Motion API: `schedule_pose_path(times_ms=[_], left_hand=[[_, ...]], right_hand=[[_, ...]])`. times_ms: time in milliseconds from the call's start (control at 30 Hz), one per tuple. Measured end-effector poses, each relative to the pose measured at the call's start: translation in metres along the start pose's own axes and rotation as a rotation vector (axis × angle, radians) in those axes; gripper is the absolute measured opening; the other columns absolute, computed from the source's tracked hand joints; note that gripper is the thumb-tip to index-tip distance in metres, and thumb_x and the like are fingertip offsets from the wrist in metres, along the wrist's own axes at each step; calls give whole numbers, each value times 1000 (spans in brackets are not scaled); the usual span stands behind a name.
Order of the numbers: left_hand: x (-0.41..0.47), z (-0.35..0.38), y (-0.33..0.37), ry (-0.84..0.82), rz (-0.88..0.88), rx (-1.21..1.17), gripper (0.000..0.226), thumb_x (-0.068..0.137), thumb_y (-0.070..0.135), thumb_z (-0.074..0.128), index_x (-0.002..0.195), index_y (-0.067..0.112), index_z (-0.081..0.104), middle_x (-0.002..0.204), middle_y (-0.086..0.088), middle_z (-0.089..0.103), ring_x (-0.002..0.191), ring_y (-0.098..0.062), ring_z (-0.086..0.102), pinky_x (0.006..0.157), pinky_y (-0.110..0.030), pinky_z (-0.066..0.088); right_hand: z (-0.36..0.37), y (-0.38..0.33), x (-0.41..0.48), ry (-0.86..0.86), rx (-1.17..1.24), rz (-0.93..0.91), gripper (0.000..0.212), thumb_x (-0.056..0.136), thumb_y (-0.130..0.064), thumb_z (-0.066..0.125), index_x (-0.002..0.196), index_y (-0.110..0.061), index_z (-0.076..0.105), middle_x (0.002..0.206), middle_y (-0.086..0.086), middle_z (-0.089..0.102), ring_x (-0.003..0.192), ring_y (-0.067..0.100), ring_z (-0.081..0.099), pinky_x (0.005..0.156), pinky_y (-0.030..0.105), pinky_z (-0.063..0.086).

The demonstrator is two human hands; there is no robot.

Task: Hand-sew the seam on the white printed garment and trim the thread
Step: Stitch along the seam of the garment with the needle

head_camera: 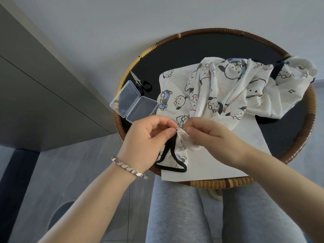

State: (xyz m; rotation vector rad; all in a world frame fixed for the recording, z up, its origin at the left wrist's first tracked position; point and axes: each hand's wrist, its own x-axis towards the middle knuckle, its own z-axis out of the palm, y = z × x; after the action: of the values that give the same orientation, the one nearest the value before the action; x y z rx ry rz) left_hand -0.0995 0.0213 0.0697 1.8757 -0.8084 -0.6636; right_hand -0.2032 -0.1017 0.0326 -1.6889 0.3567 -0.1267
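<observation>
The white garment, printed with cartoon dogs and edged in black, lies bunched across a round table. Near the table's front edge a gathered corner of it is held up between both hands. My left hand pinches a thin silver needle at the fabric's edge, thumb and forefinger closed on it. My right hand grips the bunched fabric just right of the needle. A black-trimmed loop of the garment hangs below the hands. Small black-handled scissors lie at the table's left side. No thread is visible.
An open clear plastic box sits beside the scissors. A white sheet of paper lies under the garment. The table has a raised wicker rim. My grey-trousered legs are below it. A grey cabinet stands to the left.
</observation>
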Motion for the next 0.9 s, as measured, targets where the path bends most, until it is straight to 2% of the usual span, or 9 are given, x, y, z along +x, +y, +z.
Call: schedule_pose_path(times_ms=[100, 167, 233, 333, 433, 567, 700, 800, 900], left_hand=[[0, 6, -6, 38, -65, -134, 27, 77, 1, 65, 67, 25, 67, 64, 11, 69, 64, -2, 63, 61, -14, 50], [-1, 9, -8, 64, -90, -169, 23, 75, 3, 67, 68, 25, 68, 64, 8, 69, 63, -4, 65, 61, -16, 52], [-2, 12, -9, 95, -127, -221, 20, 74, 3, 69, 69, 22, 69, 64, 6, 70, 63, -6, 65, 60, -17, 53], [-1, 17, -9, 125, -209, -364, 20, 74, 2, 68, 66, 20, 71, 65, 1, 70, 64, -11, 66, 60, -21, 54], [3, 23, -5, 165, -269, -477, 16, 74, 2, 68, 68, 17, 70, 68, -2, 71, 68, -16, 68, 64, -26, 56], [10, 26, -1, 204, -292, -476, 13, 73, 0, 69, 74, 13, 67, 67, -4, 71, 70, -19, 69, 67, -28, 58], [14, 23, -2, 162, -349, -406, 18, 68, 4, 75, 83, 10, 66, 71, -8, 72, 74, -23, 70, 73, -32, 57], [14, 21, -2, 114, -395, -419, 15, 68, -1, 73, 76, 11, 68, 79, -13, 72, 80, -26, 70, 77, -33, 56], [14, 20, -1, 94, -400, -392, 15, 69, -1, 73, 77, 11, 70, 79, -10, 73, 76, -20, 70, 72, -25, 57]], right_hand=[[4, 0, 1, -12, 68, 11, 22, 94, -17, 44, 76, -7, 54, 67, -2, 45, 61, 3, 39, 60, 15, 34], [6, -1, 0, 13, 62, 16, 22, 95, -12, 43, 77, -6, 53, 66, -4, 45, 60, 2, 39, 59, 15, 33], [10, -1, 0, 63, 55, 27, 21, 95, -18, 42, 79, -10, 52, 62, -9, 45, 58, 2, 39, 60, 17, 33], [16, -3, -2, 168, 105, 59, 16, 95, -19, 38, 88, -25, 50, 60, -9, 41, 57, 6, 38, 59, 23, 35], [22, -10, -4, 219, 132, 1, 13, 95, -21, 38, 95, -32, 45, 61, -7, 40, 53, 2, 38, 55, 17, 36], [22, -10, -3, 290, -30, -85, 15, 94, -23, 44, 91, -38, 47, 67, -2, 45, 56, 4, 42, 55, 14, 37], [14, -6, -2, 292, 10, -46, 20, 89, -17, 54, 81, -35, 58, 84, 10, 65, 75, 18, 57, 70, 31, 47], [11, -4, -2, 306, 82, -9, 23, 88, -10, 55, 78, -29, 63, 74, -5, 67, 69, 4, 59, 74, 29, 49], [13, 0, -2, 313, 65, 0, 25, 89, -11, 54, 77, -31, 61, 67, -14, 65, 68, 0, 58, 72, 25, 48]])
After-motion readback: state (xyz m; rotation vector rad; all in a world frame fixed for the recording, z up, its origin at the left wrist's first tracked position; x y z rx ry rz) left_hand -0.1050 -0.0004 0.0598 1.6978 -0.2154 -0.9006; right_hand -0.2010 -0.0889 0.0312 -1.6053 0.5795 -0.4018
